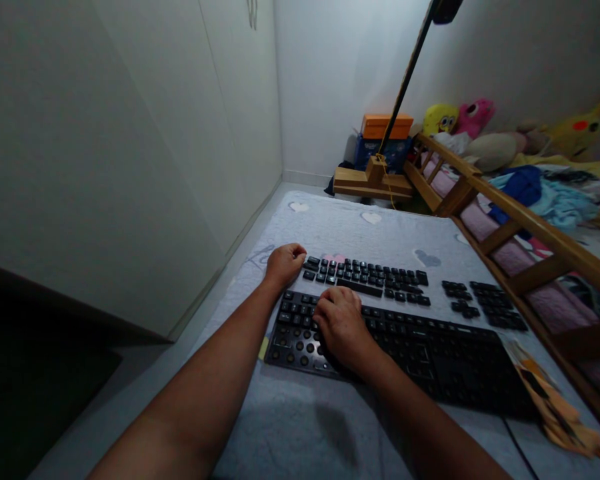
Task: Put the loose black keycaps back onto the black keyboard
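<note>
Near mid-frame, the right hand [341,319] curls over the glossy black keyboard [450,350], the left hand [285,263] beside blocky loose keycaps [365,272] on plush cloth [310,223], 2 grips I cannot tell.

Your right grip [341,320] rests over the left part of the black keyboard [460,357], fingers bent down onto it. Near that end, round key mounts [300,347] lie bare along the side closest to you, with caps still on farther up. Your left grip [286,265] is curled beside the left end of the loose keycaps [360,273], which lie in rows beyond the keyboard on the heart-patterned cloth [325,223]; you can't make out anything in it. Right of the keyboard, a dark slender tool [547,395] lies on orange fabric [577,430].
</note>
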Demonstrator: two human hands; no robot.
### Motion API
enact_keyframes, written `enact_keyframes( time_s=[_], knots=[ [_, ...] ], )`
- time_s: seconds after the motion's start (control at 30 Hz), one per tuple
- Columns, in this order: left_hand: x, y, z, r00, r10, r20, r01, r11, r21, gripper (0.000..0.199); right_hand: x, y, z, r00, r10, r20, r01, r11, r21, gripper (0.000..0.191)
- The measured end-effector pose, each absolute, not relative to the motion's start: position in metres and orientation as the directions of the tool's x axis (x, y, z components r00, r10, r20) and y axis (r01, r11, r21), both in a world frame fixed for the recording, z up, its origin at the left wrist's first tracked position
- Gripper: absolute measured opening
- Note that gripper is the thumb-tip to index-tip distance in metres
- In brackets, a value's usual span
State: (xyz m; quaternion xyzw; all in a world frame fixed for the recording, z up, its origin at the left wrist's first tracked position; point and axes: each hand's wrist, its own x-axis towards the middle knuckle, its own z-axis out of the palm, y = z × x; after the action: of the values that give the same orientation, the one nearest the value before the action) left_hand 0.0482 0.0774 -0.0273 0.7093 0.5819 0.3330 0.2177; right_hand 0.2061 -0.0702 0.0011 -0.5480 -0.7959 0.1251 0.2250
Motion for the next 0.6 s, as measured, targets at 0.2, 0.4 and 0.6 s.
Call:
enact_keyframes(
  time_s=[0.2,0.4,0.6],
  knots=[
    [0.048,0.076,-0.024,0.096,0.972,0.213,0.689,-0.22,0.69,0.019,0.203,-0.073,0.005,-0.289,0.931,0.222,0.841,0.358,-0.407,0.003],
    [0.048,0.077,-0.025,0.108,0.973,0.206,0.678,-0.224,0.701,0.018,0.2,-0.076,0.005,-0.319,0.913,0.255,0.879,0.385,-0.282,0.009],
    [0.048,0.076,-0.023,0.11,0.971,0.214,0.683,-0.23,0.693,0.019,0.198,-0.08,-0.004,-0.355,0.893,0.275,0.874,0.422,-0.241,0.011]
  ],
)
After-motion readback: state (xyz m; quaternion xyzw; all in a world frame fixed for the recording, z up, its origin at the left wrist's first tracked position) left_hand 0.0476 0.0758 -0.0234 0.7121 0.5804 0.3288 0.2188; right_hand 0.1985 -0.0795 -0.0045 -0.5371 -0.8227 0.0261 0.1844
